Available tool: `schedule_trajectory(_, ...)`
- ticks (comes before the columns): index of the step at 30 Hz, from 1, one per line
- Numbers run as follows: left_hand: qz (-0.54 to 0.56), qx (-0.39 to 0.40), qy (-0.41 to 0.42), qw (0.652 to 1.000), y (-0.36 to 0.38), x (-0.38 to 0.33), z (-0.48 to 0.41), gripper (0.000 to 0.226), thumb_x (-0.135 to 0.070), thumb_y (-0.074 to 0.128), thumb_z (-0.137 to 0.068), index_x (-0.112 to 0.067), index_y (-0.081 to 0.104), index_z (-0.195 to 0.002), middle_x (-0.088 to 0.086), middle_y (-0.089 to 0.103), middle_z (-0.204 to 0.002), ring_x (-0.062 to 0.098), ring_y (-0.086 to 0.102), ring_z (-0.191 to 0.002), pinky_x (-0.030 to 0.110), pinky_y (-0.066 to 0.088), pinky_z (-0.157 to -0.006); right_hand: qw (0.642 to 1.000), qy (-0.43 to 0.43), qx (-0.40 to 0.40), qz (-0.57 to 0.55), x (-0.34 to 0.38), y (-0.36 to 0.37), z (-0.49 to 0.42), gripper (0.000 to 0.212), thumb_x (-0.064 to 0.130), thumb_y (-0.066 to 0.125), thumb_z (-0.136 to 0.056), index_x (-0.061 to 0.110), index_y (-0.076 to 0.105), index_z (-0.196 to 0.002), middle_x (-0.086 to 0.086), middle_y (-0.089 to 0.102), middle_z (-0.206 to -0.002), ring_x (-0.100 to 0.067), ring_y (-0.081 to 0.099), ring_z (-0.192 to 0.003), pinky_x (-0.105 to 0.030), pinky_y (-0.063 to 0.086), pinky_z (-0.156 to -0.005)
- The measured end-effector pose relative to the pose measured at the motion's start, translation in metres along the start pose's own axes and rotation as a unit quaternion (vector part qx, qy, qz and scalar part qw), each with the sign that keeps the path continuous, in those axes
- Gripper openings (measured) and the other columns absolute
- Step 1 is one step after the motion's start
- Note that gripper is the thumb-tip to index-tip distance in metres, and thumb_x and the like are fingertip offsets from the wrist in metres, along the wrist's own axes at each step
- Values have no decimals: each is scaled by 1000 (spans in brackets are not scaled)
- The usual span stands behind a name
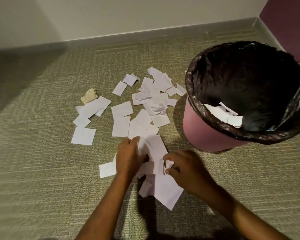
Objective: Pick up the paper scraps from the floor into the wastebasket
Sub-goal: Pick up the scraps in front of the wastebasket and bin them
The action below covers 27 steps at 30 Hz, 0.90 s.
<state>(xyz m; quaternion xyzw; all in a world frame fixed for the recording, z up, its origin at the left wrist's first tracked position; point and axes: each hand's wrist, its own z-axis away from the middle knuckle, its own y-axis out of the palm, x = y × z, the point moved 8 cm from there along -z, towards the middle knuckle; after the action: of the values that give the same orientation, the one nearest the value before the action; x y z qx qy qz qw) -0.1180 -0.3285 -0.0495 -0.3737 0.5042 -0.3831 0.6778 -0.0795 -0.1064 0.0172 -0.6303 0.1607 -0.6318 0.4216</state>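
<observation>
Several white paper scraps (123,110) lie scattered over the carpet in the middle of the head view. A pink wastebasket (203,134) with a black bag liner stands at the right, with a few scraps inside it. My left hand (128,156) is closed around a bunch of scraps at the near end of the pile. My right hand (185,168) pinches a crumpled white scrap (169,164) just to its right. More scraps (166,189) lie under and between my forearms.
A crumpled yellowish wad (90,97) lies at the left of the pile. A white wall with a grey baseboard (145,34) runs along the back, and a purple wall (291,23) closes the right corner behind the wastebasket. Grey-green carpet (42,170) covers the floor.
</observation>
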Motion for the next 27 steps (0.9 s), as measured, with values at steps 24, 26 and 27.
schedule_trajectory(24,47,-72,8,996,-19,0,5,36,-23,80,-84,-17,70,-118,-1,65,-106,23,55,-98,34,43,-75,970,-160,-68,173,-10,47,-8,27,-1,71,-86,18,78,-104,-1,68,-112,-22,66,-107,-31,58,-75)
schedule_trajectory(26,60,-78,3,995,-20,1,6,36,-22,83,-82,-17,68,-115,-3,64,-105,22,53,-97,33,39,-73,977,-150,-62,138,-13,44,-8,33,-5,81,-79,18,79,-103,1,68,-110,-19,64,-105,-26,54,-74)
schedule_trajectory(27,66,-80,6,995,-20,2,6,34,-21,83,-82,-17,68,-112,-3,64,-103,21,53,-96,33,40,-72,980,-144,-63,124,-14,42,-7,36,-7,84,-76,17,80,-102,2,68,-109,-18,64,-104,-24,53,-72)
